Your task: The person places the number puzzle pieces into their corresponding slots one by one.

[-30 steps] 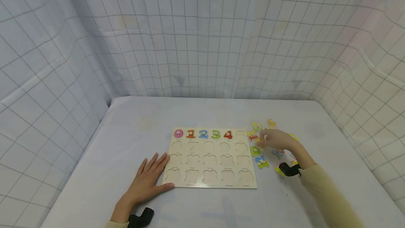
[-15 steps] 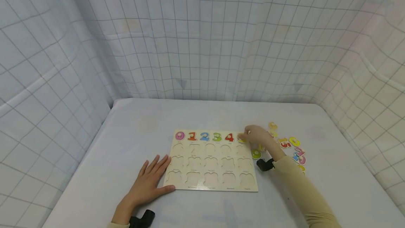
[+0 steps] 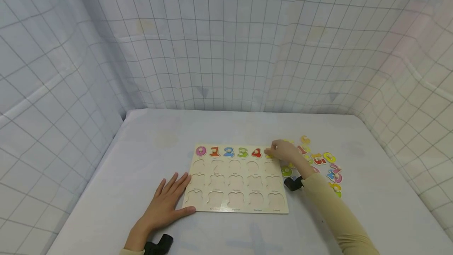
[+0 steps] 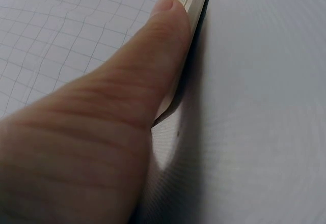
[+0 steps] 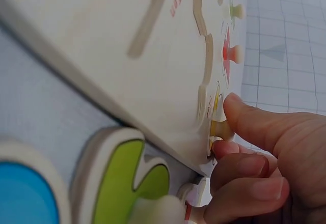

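Observation:
A wooden number puzzle board (image 3: 227,199) lies on the white table. Knobbed pieces fill its top row from the pink 0 (image 3: 201,151) to the red 4 (image 3: 256,152). At the top right slot, my right hand (image 3: 286,151) pinches a yellow number piece (image 3: 267,155) by its knob (image 5: 220,129) with thumb and fingertips. Fingers cover most of it, and I cannot tell whether it is fully seated. My left hand (image 3: 164,204) lies flat with fingers spread, its fingertips and thumb on the board's left edge.
Right of the board lie several loose number pieces, among them a green one (image 3: 286,171), a red 15 (image 3: 319,159) and a yellow one (image 3: 329,157). The lower rows of slots hold no pieces. Gridded white curtains (image 3: 226,50) enclose the table.
From among the loose pieces, my right hand has moved left to the board's top right slot with the yellow piece. My left hand stays in place.

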`<state>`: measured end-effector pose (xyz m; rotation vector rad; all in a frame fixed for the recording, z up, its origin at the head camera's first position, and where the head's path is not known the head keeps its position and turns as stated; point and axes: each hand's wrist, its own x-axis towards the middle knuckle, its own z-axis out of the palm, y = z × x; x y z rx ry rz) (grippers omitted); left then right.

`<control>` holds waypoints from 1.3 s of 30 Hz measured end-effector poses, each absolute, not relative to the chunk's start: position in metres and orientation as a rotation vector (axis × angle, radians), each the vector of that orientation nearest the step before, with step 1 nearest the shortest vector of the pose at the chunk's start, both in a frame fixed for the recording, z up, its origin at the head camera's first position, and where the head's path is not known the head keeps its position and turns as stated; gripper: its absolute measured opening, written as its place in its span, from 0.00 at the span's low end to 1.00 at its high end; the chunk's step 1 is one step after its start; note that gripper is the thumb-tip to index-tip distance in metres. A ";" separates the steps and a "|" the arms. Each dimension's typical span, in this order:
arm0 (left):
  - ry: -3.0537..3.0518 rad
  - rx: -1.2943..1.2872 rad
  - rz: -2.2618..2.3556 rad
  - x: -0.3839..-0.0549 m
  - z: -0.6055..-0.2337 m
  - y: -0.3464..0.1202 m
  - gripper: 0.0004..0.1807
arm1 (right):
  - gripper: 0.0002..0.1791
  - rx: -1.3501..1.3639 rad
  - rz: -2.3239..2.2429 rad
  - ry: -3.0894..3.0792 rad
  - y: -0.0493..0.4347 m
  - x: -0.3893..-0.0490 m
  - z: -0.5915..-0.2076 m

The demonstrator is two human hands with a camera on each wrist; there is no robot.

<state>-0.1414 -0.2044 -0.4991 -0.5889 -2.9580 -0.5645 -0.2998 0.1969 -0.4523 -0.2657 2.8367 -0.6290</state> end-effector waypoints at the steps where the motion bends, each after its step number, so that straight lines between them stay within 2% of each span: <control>1: -2.959 -0.589 -0.563 -0.141 -0.499 -0.204 0.53 | 0.20 -0.268 -0.630 2.834 0.197 -0.300 -0.452; 34: -2.957 -0.601 -0.577 -0.142 -0.496 -0.203 0.52 | 0.21 -0.214 -0.632 2.837 0.198 -0.298 -0.455; 39: -2.966 -0.588 -0.573 -0.141 -0.497 -0.203 0.52 | 0.24 -0.213 -0.658 2.829 0.202 -0.295 -0.456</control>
